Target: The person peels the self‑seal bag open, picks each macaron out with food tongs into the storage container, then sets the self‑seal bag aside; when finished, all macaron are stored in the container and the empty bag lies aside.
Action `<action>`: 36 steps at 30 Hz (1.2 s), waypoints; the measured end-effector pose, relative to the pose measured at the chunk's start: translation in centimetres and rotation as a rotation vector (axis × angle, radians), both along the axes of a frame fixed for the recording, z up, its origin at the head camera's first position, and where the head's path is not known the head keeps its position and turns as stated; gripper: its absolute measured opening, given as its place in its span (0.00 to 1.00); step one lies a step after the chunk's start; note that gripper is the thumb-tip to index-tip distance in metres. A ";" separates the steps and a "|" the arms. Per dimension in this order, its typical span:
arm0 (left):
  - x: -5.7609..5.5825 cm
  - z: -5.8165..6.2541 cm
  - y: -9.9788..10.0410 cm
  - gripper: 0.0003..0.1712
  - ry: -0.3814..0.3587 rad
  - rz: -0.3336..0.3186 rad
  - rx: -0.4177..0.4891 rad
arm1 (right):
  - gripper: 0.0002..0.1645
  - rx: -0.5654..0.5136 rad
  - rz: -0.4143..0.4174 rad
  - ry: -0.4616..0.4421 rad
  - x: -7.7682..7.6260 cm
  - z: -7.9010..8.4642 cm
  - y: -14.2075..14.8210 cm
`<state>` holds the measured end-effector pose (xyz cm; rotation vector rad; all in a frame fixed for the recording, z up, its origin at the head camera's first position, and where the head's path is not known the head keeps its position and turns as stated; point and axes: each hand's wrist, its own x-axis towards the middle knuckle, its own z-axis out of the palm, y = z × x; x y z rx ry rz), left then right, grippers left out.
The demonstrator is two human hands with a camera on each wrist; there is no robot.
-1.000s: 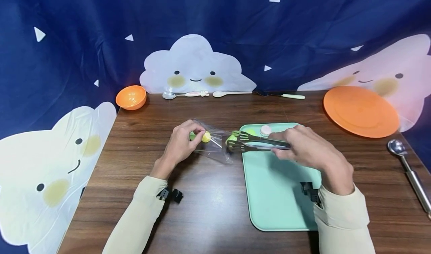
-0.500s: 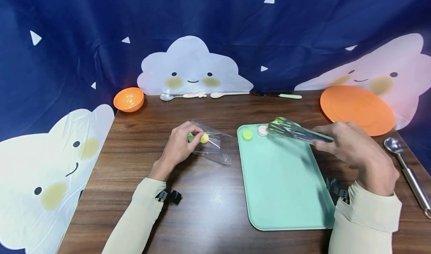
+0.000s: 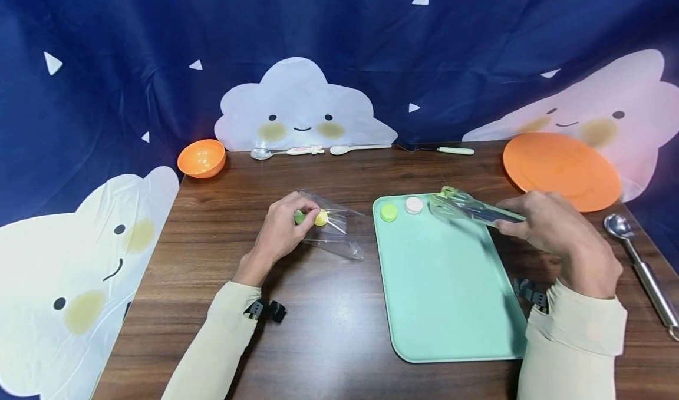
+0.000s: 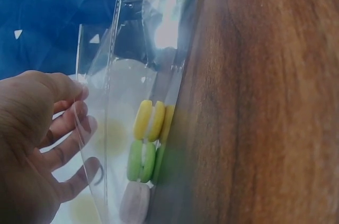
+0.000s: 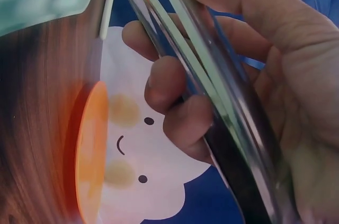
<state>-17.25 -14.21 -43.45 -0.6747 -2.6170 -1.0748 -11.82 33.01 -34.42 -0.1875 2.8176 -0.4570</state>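
My left hand (image 3: 286,226) pinches the edge of a clear plastic bag (image 3: 342,248) lying on the wooden table. Inside it, the left wrist view shows a yellow macaron (image 4: 149,121), a green macaron (image 4: 141,160) and a greyish-pink one (image 4: 135,202) in a row. My right hand (image 3: 562,235) grips metal tongs (image 3: 477,210), its fingers wrapped round the handles in the right wrist view. At the far right corner of a mint-green tray (image 3: 451,294), the tong tips have a yellow-green macaron (image 3: 442,194) between them. To their left on the tray sit a green macaron (image 3: 389,212) and a pale pink macaron (image 3: 414,205).
An orange bowl (image 3: 201,159) stands at the back left. Along the back edge lie a metal spoon (image 3: 261,154), a white spoon (image 3: 345,149) and a pale-handled utensil (image 3: 456,151). At right are an orange plate (image 3: 562,170) and a metal scoop (image 3: 649,282).
The tongs carried the yellow-green macaron from beside the bag to the tray's far right corner, then stayed near there. My left hand has kept its hold on the bag.
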 end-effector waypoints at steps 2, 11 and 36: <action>0.0 0.1 0.0 0.05 -0.001 0.000 0.000 | 0.22 0.022 0.017 0.018 0.0 0.0 0.2; -0.1 0.1 -0.1 0.05 -0.009 -0.002 -0.005 | 0.17 0.028 0.021 -0.005 0.3 0.0 0.8; 0.1 0.3 -0.1 0.05 0.015 0.003 -0.002 | 0.11 -0.174 0.342 0.083 0.0 1.2 -10.2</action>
